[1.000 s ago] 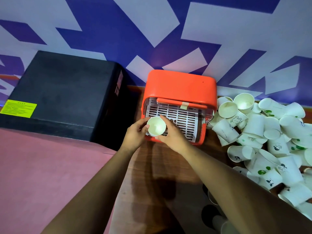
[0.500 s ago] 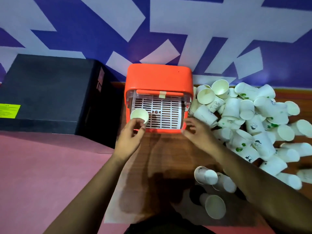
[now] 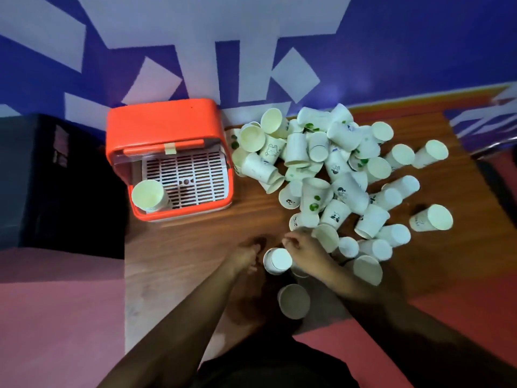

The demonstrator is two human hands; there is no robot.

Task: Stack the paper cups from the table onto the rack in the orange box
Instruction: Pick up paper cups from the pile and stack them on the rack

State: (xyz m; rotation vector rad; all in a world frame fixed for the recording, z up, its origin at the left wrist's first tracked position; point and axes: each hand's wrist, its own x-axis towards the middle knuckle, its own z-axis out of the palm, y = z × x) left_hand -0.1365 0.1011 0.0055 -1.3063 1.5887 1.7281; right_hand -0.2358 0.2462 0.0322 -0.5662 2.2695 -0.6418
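The orange box (image 3: pixel 162 127) stands open at the table's back left, with the white slotted rack (image 3: pixel 195 175) inside it. A short stack of paper cups (image 3: pixel 147 195) stands upright on the rack's front left corner. A big pile of white paper cups (image 3: pixel 330 169) lies to the right of the box. Near the table's front edge, my right hand (image 3: pixel 306 247) curls over a paper cup (image 3: pixel 277 261) that lies on its side, base towards me. My left hand (image 3: pixel 246 257) hangs just left of that cup, fingers loosely curled and holding nothing.
Another cup (image 3: pixel 293 301) lies near the wooden table's front edge (image 3: pixel 179 264), below my hands. More loose cups (image 3: pixel 432 221) are scattered to the right. A black box (image 3: pixel 42 175) stands left of the orange box. The patterned wall is right behind.
My left hand let go of the cup stack on the rack and drew back to the table's front. My right hand moved from beside the box down onto a lying cup. The view shifted right.
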